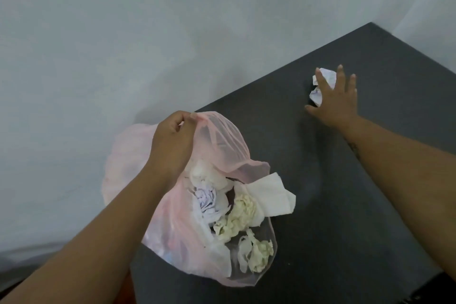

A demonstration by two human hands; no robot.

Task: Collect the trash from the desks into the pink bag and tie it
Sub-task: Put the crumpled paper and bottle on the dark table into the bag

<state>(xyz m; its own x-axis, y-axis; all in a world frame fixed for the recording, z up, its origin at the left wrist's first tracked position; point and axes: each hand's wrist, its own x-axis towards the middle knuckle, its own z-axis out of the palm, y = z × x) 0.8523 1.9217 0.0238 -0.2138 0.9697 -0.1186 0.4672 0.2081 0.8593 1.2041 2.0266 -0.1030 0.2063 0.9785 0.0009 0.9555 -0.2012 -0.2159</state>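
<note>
1. Pink bag hangs at the near-left corner of the dark desk, part of it over the desktop and part bulging past the desk's left edge in front of the grey wall.
2. Left hand holds the bag up by its rim, thumb and fingers pinched tight on a gathered bit of the thin plastic at the top. That keeps the mouth pulled open toward the desk.
3. Inside the bag you can see a pile of crumpled stuff: a bluish-white wad, some yellowish crumpled tissue, and more white scraps lower down (the plastic is see-through enough that you can make them out through the side too).
4. A flat white napkin pokes out over the bag's rim on the side facing the desk, half in, half out.
5. Right hand is further back on the desk, well apart from the bag, fingers spread wide over a crumpled paper ball.
6. The paper ball sits on the desktop under the fingertips; the fingers aren't closed around it, and I can't tell for sure if the palm is actually touching it.
7. Both forearms are bare, the right one stretched across the desk.
</note>
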